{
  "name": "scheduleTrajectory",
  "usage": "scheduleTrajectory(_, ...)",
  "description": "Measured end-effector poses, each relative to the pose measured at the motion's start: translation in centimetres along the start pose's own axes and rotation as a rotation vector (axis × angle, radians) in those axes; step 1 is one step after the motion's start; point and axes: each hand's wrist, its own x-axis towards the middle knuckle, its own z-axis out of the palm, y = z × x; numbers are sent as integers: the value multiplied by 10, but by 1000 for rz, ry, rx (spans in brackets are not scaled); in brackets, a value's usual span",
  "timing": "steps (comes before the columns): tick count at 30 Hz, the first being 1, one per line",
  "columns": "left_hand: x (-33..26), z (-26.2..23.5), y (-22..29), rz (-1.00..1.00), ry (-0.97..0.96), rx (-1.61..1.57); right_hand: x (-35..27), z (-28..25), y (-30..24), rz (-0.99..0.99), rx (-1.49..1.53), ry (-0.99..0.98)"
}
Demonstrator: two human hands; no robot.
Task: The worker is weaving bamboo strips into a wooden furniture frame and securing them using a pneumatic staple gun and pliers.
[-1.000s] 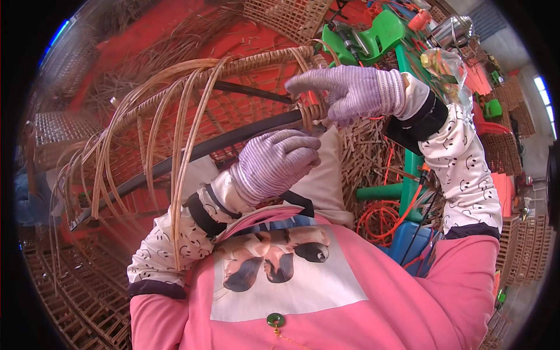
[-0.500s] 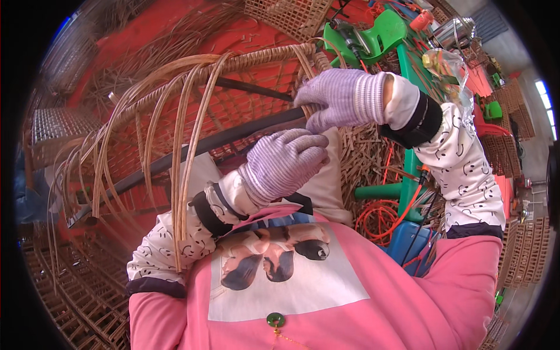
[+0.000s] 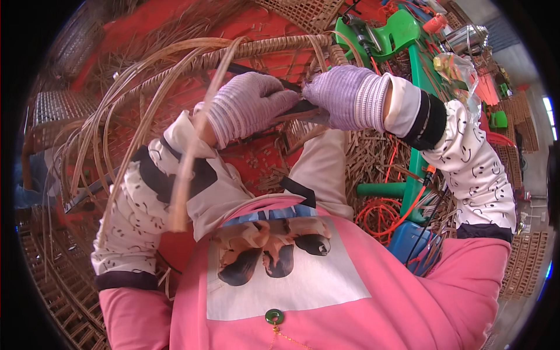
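Both my hands wear pale purple knit gloves and meet at the dark metal bar (image 3: 297, 108) of a frame wound with rattan. My left hand (image 3: 248, 111) is closed around a rattan strip at the bar. My right hand (image 3: 344, 96) pinches the same strip right beside it, fingertips almost touching the left glove. A bundle of long tan rattan strips (image 3: 125, 125) arches from the wrapped top rail (image 3: 262, 46) down over my left forearm. What exactly lies between the fingers is hidden by the gloves.
A red floor strewn with rattan offcuts lies beyond the frame. A green plastic stool (image 3: 402, 35) stands at upper right, with an orange cable (image 3: 385, 213) coiled below it. Woven rattan panels (image 3: 52, 291) lie at lower left and far right (image 3: 528, 262).
Both hands have come together at the bar. My left hand rose and closed on the strip; my right hand moved left and down to meet it.
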Motion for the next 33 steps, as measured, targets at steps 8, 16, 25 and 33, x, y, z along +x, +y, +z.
scheduleTrajectory(8,11,-5,-7,-228,-315,-490,-4,4,7,-85,92,105)
scheduleTrajectory(16,19,1,-6,-245,-536,-547,-10,7,6,-63,109,161)
scheduleTrajectory(25,9,18,39,19,-115,433,-6,2,4,-17,166,117)
scheduleTrajectory(33,7,28,39,-74,-14,490,-3,20,10,-60,37,121)
